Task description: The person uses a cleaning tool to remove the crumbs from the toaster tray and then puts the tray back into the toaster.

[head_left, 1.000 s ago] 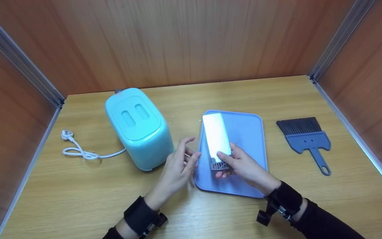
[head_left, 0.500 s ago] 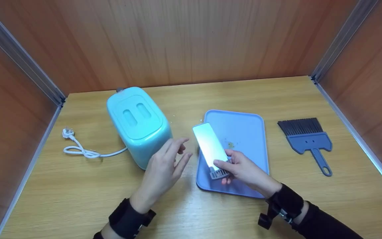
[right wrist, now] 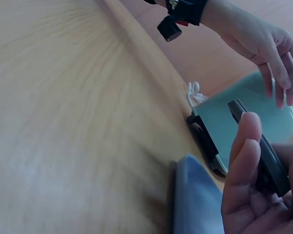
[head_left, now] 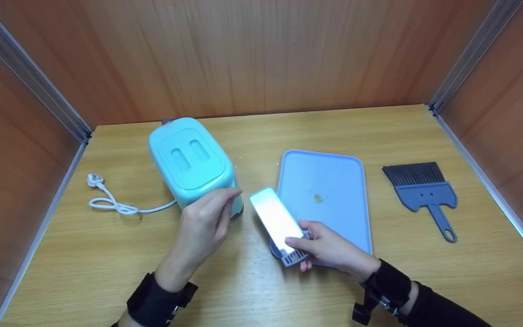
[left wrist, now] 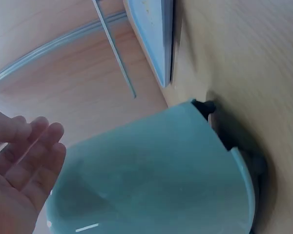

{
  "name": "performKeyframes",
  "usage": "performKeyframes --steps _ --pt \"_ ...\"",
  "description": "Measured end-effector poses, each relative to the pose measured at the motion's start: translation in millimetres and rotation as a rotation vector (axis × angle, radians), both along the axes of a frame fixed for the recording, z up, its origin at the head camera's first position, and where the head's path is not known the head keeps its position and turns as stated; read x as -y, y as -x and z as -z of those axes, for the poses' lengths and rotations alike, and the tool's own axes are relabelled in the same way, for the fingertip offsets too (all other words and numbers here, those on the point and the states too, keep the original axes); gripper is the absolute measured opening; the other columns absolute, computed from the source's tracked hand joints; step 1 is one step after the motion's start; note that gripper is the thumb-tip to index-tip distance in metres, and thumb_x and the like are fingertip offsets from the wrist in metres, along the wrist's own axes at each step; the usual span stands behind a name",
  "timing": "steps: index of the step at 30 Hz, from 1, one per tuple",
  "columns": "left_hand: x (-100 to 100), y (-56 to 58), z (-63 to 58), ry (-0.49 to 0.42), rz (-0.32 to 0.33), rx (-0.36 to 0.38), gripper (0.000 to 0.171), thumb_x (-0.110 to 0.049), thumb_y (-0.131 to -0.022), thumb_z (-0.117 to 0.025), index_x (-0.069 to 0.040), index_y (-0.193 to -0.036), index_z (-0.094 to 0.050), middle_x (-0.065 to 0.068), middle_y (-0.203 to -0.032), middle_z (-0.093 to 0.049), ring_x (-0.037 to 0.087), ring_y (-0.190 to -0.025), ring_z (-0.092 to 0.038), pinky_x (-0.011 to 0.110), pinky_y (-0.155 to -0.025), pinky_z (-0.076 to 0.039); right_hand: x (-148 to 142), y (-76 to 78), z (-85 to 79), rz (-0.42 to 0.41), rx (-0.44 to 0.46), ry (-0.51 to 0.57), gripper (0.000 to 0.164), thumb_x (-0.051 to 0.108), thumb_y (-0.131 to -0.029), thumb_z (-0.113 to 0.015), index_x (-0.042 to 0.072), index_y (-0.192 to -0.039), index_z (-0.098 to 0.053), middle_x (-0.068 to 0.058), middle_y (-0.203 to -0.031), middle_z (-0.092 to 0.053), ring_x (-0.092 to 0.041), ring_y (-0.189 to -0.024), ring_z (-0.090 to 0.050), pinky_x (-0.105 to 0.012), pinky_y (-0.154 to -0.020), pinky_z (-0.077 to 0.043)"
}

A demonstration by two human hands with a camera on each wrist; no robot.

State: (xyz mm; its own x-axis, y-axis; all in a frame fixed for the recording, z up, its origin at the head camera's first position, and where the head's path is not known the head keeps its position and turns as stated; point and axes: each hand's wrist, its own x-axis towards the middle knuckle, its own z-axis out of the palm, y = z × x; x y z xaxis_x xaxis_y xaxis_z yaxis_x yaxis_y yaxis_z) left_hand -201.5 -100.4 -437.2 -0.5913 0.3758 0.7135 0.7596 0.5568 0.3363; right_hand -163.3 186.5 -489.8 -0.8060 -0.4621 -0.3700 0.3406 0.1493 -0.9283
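Note:
My right hand (head_left: 327, 245) grips the slotted grey end of a flat, shiny metal crumb tray (head_left: 273, 215), thumb on top and fingers beneath. The crumb tray slants over the near left edge of a blue plastic tray (head_left: 325, 172); a small heap of crumbs (head_left: 318, 198) lies on the latter. Over the near end of a turquoise toaster (head_left: 189, 154) hovers my left hand (head_left: 200, 220), fingers loosely bent and holding nothing. In the left wrist view the toaster (left wrist: 151, 165) has a dark gap low on its end wall. Whether that hand touches the toaster is unclear.
A grey-blue hand brush (head_left: 425, 193) with dark bristles lies to the right of the blue tray. The toaster's white cord and plug (head_left: 94, 180) rest on the left. Wooden panels (head_left: 261, 59) enclose the table at the back and sides. A few specks dot the tabletop.
The crumb tray, in my right hand, has moved left and toward me, off the middle of the blue tray, uncovering the crumbs. My left hand has moved left to the toaster's near end.

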Motion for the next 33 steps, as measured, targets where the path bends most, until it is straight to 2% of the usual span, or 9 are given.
performKeyframes --steps 6,10,12,15,19,22,25,33 --pt "7.3 1.0 -4.9 -0.036 -0.033 -0.061 0.029 0.005 -0.095 -0.074 -0.004 -0.123 -0.075 0.013 -0.122 -0.075 0.029 -0.114 -0.074 0.038 -0.099 -0.063 10.9 -7.2 5.0 -0.080 -0.044 -0.083 0.039 0.026 -0.108 -0.067 -0.001 -0.135 -0.060 -0.012 -0.090 -0.081 -0.005 -0.056 -0.069 -0.019 -0.053 -0.059" --pt "14.1 1.2 -8.2 -0.006 -0.066 -0.070 0.036 -0.002 -0.094 -0.079 -0.005 -0.130 -0.073 0.016 -0.135 -0.069 0.033 -0.124 -0.067 0.043 -0.107 -0.058 19.7 -12.5 7.0 -0.119 -0.024 -0.082 0.035 0.026 -0.108 -0.066 0.001 -0.132 -0.061 -0.014 -0.089 -0.081 -0.005 -0.055 -0.069 -0.020 -0.052 -0.059" --pt "18.1 2.8 -8.0 0.022 -0.091 -0.071 0.042 -0.007 -0.094 -0.081 -0.007 -0.135 -0.071 0.017 -0.141 -0.066 0.035 -0.130 -0.064 0.048 -0.112 -0.053 25.1 -15.0 7.9 -0.134 -0.010 -0.079 0.033 0.026 -0.108 -0.066 0.002 -0.130 -0.061 -0.014 -0.087 -0.081 -0.006 -0.054 -0.069 -0.019 -0.051 -0.058" --pt "23.8 6.4 -5.6 0.056 -0.137 -0.064 0.052 -0.017 -0.093 -0.084 -0.011 -0.142 -0.068 0.018 -0.149 -0.061 0.039 -0.139 -0.057 0.063 -0.117 -0.044 32.9 -18.3 8.8 -0.155 0.012 -0.079 0.030 0.027 -0.108 -0.066 0.004 -0.127 -0.062 -0.012 -0.085 -0.080 -0.005 -0.053 -0.068 -0.019 -0.050 -0.057" --pt "29.6 9.6 -1.1 0.085 -0.204 -0.002 0.066 -0.032 -0.092 -0.087 -0.016 -0.150 -0.061 0.019 -0.158 -0.053 0.042 -0.148 -0.048 0.078 -0.121 -0.031 41.3 -20.3 10.4 -0.182 0.036 -0.084 0.030 0.028 -0.109 -0.064 0.006 -0.129 -0.061 -0.008 -0.084 -0.079 -0.005 -0.055 -0.067 -0.019 -0.051 -0.057" --pt "32.7 11.6 2.4 0.103 -0.240 0.056 0.075 -0.041 -0.091 -0.087 -0.018 -0.156 -0.056 0.020 -0.163 -0.048 0.044 -0.153 -0.043 0.083 -0.122 -0.024 47.1 -20.0 12.1 -0.183 0.061 -0.091 0.032 0.028 -0.110 -0.063 0.007 -0.134 -0.061 -0.008 -0.085 -0.079 -0.005 -0.055 -0.068 -0.019 -0.051 -0.057" --pt "35.3 13.2 5.3 0.118 -0.264 0.095 0.079 -0.046 -0.092 -0.085 -0.019 -0.158 -0.053 0.020 -0.166 -0.044 0.044 -0.155 -0.039 0.084 -0.122 -0.021 53.4 -19.2 13.6 -0.175 0.077 -0.102 0.033 0.028 -0.110 -0.062 0.006 -0.135 -0.060 -0.009 -0.085 -0.079 -0.006 -0.056 -0.068 -0.019 -0.050 -0.057" --pt "39.5 14.4 10.3 0.117 -0.276 0.172 0.075 -0.044 -0.095 -0.082 -0.025 -0.161 -0.050 0.019 -0.169 -0.040 0.044 -0.159 -0.033 0.083 -0.123 -0.021 69.4 -16.0 17.6 -0.162 0.095 -0.117 0.031 0.028 -0.111 -0.060 0.006 -0.133 -0.060 -0.009 -0.085 -0.078 -0.009 -0.057 -0.070 -0.020 -0.050 -0.058"
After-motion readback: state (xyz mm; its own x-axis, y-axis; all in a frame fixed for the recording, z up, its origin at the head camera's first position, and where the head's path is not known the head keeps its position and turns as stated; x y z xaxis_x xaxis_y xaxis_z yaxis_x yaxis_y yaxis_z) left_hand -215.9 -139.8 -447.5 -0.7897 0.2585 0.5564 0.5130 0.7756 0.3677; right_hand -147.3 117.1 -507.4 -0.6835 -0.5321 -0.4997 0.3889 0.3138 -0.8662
